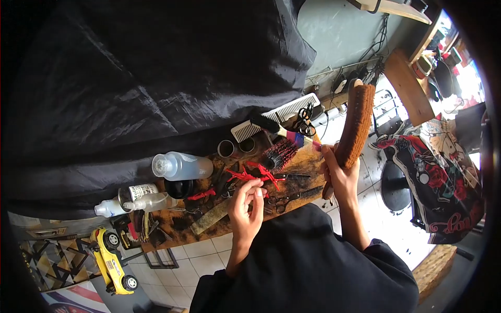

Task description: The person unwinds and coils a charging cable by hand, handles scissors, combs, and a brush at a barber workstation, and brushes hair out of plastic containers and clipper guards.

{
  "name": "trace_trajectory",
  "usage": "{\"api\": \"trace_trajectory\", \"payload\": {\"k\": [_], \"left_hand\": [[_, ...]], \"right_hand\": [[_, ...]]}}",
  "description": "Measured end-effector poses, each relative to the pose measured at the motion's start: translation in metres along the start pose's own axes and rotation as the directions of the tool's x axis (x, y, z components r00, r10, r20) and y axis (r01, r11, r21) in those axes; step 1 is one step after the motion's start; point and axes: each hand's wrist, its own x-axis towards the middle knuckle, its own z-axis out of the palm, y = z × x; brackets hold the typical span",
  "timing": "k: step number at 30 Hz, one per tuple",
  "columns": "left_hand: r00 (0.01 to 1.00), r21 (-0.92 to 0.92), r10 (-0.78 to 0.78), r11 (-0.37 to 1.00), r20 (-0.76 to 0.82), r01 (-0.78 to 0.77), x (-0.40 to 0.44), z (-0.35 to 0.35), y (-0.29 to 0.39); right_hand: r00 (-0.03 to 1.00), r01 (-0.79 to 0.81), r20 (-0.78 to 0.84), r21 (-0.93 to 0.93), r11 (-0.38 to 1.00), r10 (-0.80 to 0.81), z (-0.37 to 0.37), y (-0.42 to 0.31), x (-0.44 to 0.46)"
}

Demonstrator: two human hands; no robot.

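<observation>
My right hand (343, 177) grips a long curved brush (356, 125) with dense brown bristles, held upright; its wooden handle end shows below the fist. My left hand (247, 211) is raised in front of the wooden table (180, 236), fingers bent and fingertips drawn together; whatever lies between them, if anything, is too small to make out. Just behind those fingertips lie several red hair clips (254, 175). Beyond them are a round hairbrush (281, 155) with reddish bristles and a large white comb (292, 110). Black-handled scissors (306, 119) lie beside the comb.
A blue-tinted bottle (182, 166), a clear spray bottle (151, 202) and a jar (138, 192) stand at the table's left. A dark cape (156, 68) hangs behind. A yellow toy car (111, 263) is lower left; a patterned cloth (438, 182) and black stool (395, 182) are right.
</observation>
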Motion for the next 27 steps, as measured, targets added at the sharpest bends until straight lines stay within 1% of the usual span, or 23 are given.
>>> {"api": "trace_trajectory", "payload": {"k": [1, 4, 9, 12, 14, 15, 17, 18, 21, 22, 24, 25, 26, 27], "left_hand": [[1.0, -0.005, -0.013, 1.0, 0.013, 0.013, -0.001, 0.0, -0.003], [0.999, 0.003, -0.013, 1.0, 0.047, 0.013, -0.004, -0.001, -0.004], [0.995, -0.039, -0.038, 0.998, 0.088, 0.041, -0.008, 0.0, -0.011], [0.99, -0.048, -0.036, 0.998, 0.135, 0.043, -0.006, -0.002, -0.015], [0.989, -0.067, -0.026, 0.997, 0.148, 0.036, -0.005, -0.002, -0.012], [0.988, -0.083, -0.021, 0.996, 0.152, 0.034, -0.004, -0.003, -0.01], [0.987, -0.081, -0.021, 0.996, 0.161, 0.034, -0.004, -0.006, -0.008], [0.986, -0.083, -0.029, 0.996, 0.163, 0.043, -0.004, -0.007, -0.008], [0.99, -0.131, -0.048, 0.989, 0.132, 0.066, -0.004, -0.011, -0.005], [0.991, -0.138, -0.062, 0.987, 0.12, 0.078, -0.005, -0.013, -0.005], [0.992, -0.147, -0.06, 0.986, 0.112, 0.076, -0.006, -0.017, -0.007], [0.993, -0.178, -0.069, 0.98, 0.099, 0.086, -0.007, -0.019, -0.005], [0.993, -0.209, -0.077, 0.973, 0.088, 0.094, -0.007, -0.021, -0.004], [0.992, -0.261, -0.058, 0.962, 0.11, 0.085, -0.007, -0.024, -0.003]], "right_hand": [[0.999, 0.038, -0.023, 0.004, 0.999, -0.038, 0.0, 0.004, 0.002], [1.0, 0.014, -0.014, 0.01, 1.0, -0.014, -0.003, 0.008, 0.002], [0.999, 0.042, 0.006, 0.012, 0.999, -0.042, -0.008, 0.01, -0.002], [0.998, 0.054, 0.014, 0.05, 0.997, -0.055, -0.009, 0.012, -0.002], [0.998, 0.055, 0.018, 0.146, 0.988, -0.058, -0.007, 0.009, -0.003], [0.998, 0.059, 0.012, 0.15, 0.987, -0.062, -0.007, 0.01, -0.002], [0.994, 0.114, -0.016, 0.147, 0.983, -0.113, -0.008, 0.013, 0.0], [0.99, 0.137, -0.01, 0.203, 0.97, -0.138, -0.007, 0.01, -0.001], [0.974, 0.226, -0.1, 0.324, 0.919, -0.204, -0.005, -0.012, -0.007], [0.965, 0.26, -0.125, 0.306, 0.916, -0.232, -0.009, -0.014, -0.008], [0.958, 0.282, -0.144, 0.335, 0.899, -0.247, -0.016, -0.019, -0.009], [0.954, 0.295, -0.144, 0.333, 0.896, -0.261, -0.02, -0.023, -0.012], [0.956, 0.292, -0.113, 0.366, 0.884, -0.269, -0.024, -0.026, -0.015], [0.956, 0.287, -0.053, 0.359, 0.888, -0.288, -0.029, -0.03, -0.018]]}}
